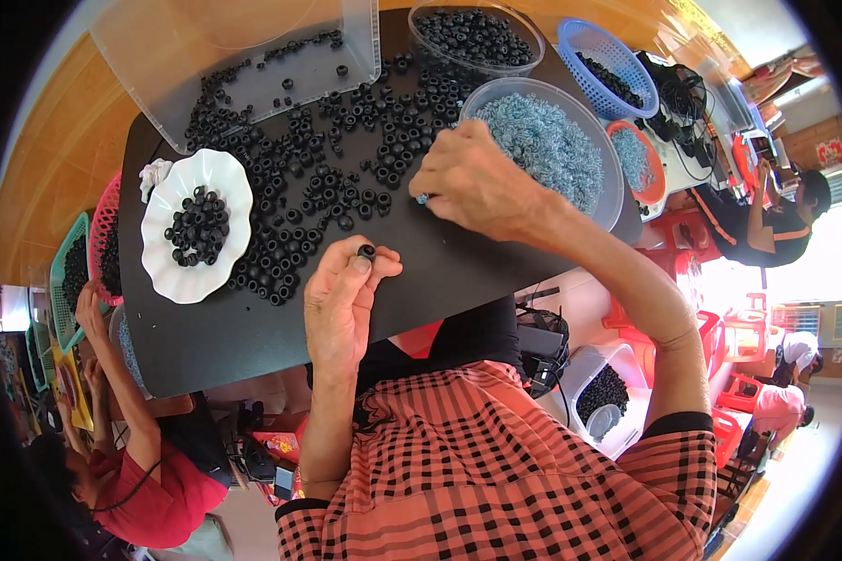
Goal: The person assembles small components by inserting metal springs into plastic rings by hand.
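Between the thumb and fingers of my left hand (341, 304) is a small round black piece (367, 251) with a hole, held upright above the table's near edge. My right hand (472, 182) is curled into a pinch over the table, beside a clear bowl (612, 192) heaped with pale blue, see-through small pieces (547, 145). A bluish spot shows at its fingers; whether that is a held piece or a finger ring I cannot tell. Many loose black hollow pieces (332, 192) lie spread across the dark table (421, 271) ahead of both hands.
A white scalloped dish (164, 266) of black pieces stands left. Behind are a clear bin (159, 93) and a clear tub (477, 70); a blue basket (571, 37) is at right. A person in red (150, 496) works at left. A white crate (641, 374) sits low right.
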Available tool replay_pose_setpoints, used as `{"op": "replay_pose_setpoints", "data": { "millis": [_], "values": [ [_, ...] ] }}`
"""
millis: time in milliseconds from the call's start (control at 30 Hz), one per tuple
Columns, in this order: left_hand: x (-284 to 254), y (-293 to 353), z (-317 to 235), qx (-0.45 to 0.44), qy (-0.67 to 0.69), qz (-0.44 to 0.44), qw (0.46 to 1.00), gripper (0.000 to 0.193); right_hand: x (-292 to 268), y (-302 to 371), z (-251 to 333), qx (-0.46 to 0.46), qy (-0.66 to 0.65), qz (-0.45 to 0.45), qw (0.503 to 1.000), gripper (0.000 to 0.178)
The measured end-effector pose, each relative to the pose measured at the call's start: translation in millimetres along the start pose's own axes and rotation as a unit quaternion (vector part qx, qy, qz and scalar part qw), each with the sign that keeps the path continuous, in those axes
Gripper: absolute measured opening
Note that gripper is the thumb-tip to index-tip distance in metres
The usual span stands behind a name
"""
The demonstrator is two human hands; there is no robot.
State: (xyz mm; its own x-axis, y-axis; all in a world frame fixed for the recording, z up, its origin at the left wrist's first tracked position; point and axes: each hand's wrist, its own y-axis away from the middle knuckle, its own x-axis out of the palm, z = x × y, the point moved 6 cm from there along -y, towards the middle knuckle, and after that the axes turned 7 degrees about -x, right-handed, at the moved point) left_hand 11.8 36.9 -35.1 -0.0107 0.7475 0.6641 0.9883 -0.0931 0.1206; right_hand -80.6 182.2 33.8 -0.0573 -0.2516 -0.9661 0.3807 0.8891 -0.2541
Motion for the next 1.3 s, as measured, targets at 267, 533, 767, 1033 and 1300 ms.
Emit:
{"op": "replay_pose_setpoints", "data": {
  "millis": [267,533,767,1033,1300],
  "values": [
    [1.4,1.2,-0.9,0.009,-0.007,0.002,1.000,0.019,-20.9,-0.3,-19.0,0.078,-0.071,0.017,0.994,0.011],
    [2.2,0.8,-0.2,0.008,-0.016,0.001,1.000,0.018,-8.3,10.6,-14.5,0.043,-0.009,0.043,0.998,0.013],
    [-0.1,1.3,0.8,0.013,-0.012,0.010,1.000,0.018,-29.0,8.8,-29.0,0.058,-0.038,-0.097,0.993,0.002],
    [1.1,1.3,0.9,0.015,-0.017,0.010,1.000,0.018,-1.1,4.6,-12.8,0.043,0.010,0.054,0.998,0.007],
    [2.3,0.8,0.6,0.014,-0.018,0.010,1.000,0.018,-19.4,6.8,-15.6,0.030,-0.003,-0.027,0.999,0.003]
  ]
}}
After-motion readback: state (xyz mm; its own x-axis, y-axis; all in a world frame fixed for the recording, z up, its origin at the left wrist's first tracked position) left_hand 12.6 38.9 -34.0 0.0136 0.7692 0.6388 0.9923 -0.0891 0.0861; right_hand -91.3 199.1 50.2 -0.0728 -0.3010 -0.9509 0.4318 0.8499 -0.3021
